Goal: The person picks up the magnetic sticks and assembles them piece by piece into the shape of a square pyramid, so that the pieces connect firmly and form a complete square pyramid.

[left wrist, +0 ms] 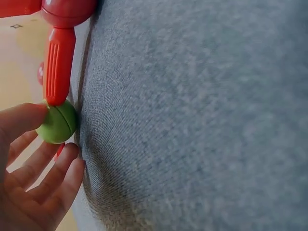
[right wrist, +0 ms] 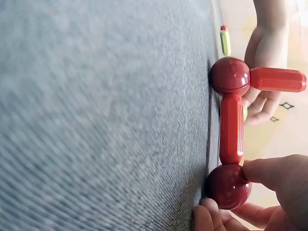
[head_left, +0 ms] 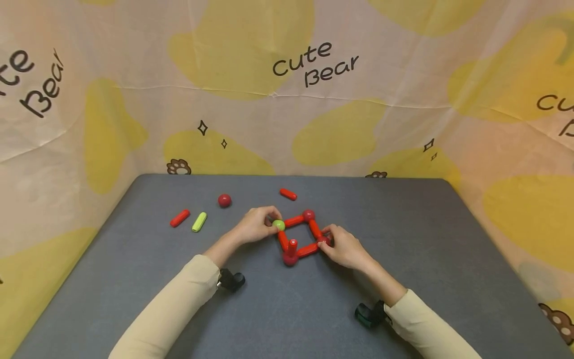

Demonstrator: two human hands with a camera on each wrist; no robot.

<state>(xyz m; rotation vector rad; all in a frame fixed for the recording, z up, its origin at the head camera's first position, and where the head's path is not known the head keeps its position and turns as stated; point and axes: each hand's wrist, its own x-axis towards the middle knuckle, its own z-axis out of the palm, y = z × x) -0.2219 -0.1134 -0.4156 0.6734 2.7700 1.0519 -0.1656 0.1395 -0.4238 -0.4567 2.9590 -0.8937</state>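
A square frame of red rods (head_left: pixel 307 250) and balls lies on the grey table, with one ball at each corner. Its left corner is a green ball (head_left: pixel 279 225), pinched between the thumb and fingers of my left hand (head_left: pixel 256 224). At the right corner my right hand (head_left: pixel 345 247) pinches a dark red ball (right wrist: pixel 228 186) between thumb and fingers. The near corner's red ball (head_left: pixel 290 259) carries an upright red rod (right wrist: pixel 279 79). Another red ball (head_left: pixel 308 215) forms the far corner, away from both hands.
To the left on the grey table (head_left: pixel 287 319) lie a loose red rod (head_left: pixel 180 218), a yellow-green rod (head_left: pixel 199 222) and a loose red ball (head_left: pixel 224 200). One more red rod (head_left: pixel 288 194) lies behind the frame. A patterned cloth (head_left: pixel 287 114) hangs around the table's back and sides.
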